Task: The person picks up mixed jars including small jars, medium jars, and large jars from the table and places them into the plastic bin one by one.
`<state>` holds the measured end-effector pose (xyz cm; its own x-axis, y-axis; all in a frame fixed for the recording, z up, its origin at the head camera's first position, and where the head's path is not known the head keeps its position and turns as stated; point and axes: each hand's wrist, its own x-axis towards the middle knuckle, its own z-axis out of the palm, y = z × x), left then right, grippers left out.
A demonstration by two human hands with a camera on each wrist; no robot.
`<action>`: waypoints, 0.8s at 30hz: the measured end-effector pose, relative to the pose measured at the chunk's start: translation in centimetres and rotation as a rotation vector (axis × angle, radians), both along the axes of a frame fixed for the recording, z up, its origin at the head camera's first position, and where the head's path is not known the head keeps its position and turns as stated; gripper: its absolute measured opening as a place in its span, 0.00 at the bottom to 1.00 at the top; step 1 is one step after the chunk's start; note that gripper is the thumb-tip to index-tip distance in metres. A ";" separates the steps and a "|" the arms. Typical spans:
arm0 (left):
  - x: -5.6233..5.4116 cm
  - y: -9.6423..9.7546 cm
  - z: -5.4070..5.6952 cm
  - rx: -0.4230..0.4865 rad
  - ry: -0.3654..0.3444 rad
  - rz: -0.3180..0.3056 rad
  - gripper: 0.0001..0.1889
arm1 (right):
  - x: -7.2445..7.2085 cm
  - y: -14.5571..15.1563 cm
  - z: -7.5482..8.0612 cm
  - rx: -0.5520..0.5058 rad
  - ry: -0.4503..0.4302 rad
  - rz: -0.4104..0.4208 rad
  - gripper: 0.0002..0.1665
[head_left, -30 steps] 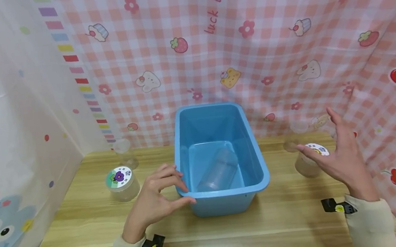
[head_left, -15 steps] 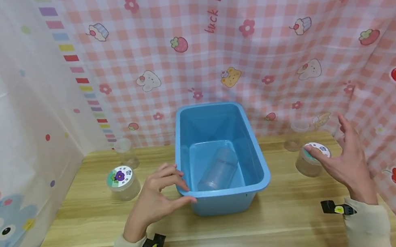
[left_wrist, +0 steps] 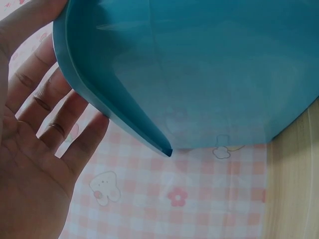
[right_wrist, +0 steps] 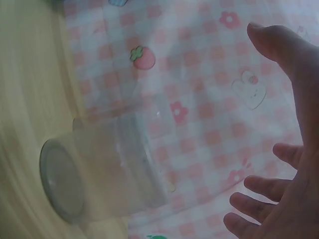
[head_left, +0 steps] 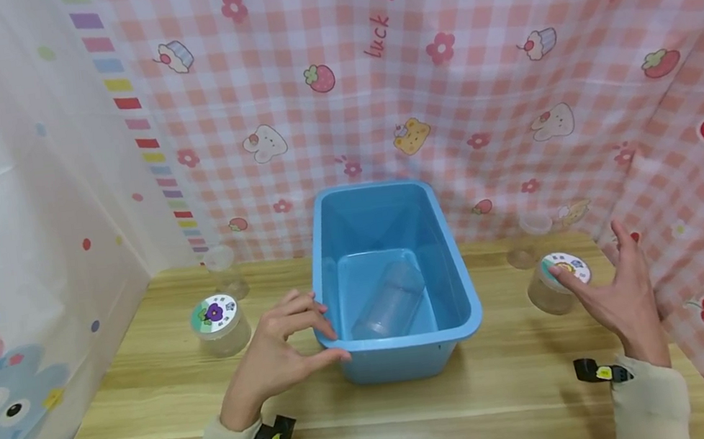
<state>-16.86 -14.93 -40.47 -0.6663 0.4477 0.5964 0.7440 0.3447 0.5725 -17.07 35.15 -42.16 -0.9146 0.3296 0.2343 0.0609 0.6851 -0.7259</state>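
My left hand holds the near left corner of a blue plastic tub, thumb at the front rim and fingers along the left side. In the left wrist view its fingertips meet the outer edge of the rim. Inside the tub a clear plastic jar lies on its side. To the right, my right hand is spread beside a clear jar with a printed lid. Its thumb overlaps the lid in the head view. The right wrist view shows a gap between these fingers and the jar.
Another jar with a purple-flower lid stands left of the tub. Clear containers stand behind the left and right jars, close to the checked cloth. All rest on a wooden table.
My right hand has lowered slightly beside the lidded jar, uncovering more of its lid. My left hand and the tub have stayed in place.
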 end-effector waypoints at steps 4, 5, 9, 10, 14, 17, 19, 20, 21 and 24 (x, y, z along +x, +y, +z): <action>0.0 0.1 0.0 0.008 -0.003 -0.007 0.15 | -0.2 0.6 -0.7 -0.002 -0.020 -0.006 0.69; 0.0 0.1 0.0 0.010 -0.004 -0.007 0.15 | -0.3 0.7 -0.9 -0.006 -0.021 -0.005 0.70; 0.0 0.0 0.0 0.011 -0.006 -0.003 0.15 | -0.7 0.8 -1.7 -0.029 -0.024 0.009 0.70; 0.0 0.0 0.0 0.010 -0.005 -0.002 0.15 | -0.8 0.8 -1.8 -0.037 -0.029 0.012 0.71; 0.0 0.0 0.0 0.002 -0.003 0.000 0.15 | -1.1 0.8 -2.4 -0.063 -0.050 0.025 0.72; 0.0 0.0 0.0 -0.001 -0.001 0.005 0.15 | -1.5 0.8 -2.8 -0.066 -0.037 0.030 0.73; 0.0 0.0 0.1 -0.003 0.000 0.009 0.16 | -1.6 0.9 -3.2 -0.071 -0.031 0.031 0.73; 0.0 0.1 0.1 -0.004 -0.001 0.010 0.16 | -1.7 1.0 -3.3 -0.068 -0.031 0.029 0.73; 0.1 0.1 0.1 -0.004 -0.002 0.011 0.15 | -1.7 1.0 -3.5 -0.068 -0.037 0.024 0.73; 0.1 0.1 0.1 -0.003 -0.006 0.012 0.15 | -1.8 1.1 -3.8 -0.081 -0.066 0.017 0.72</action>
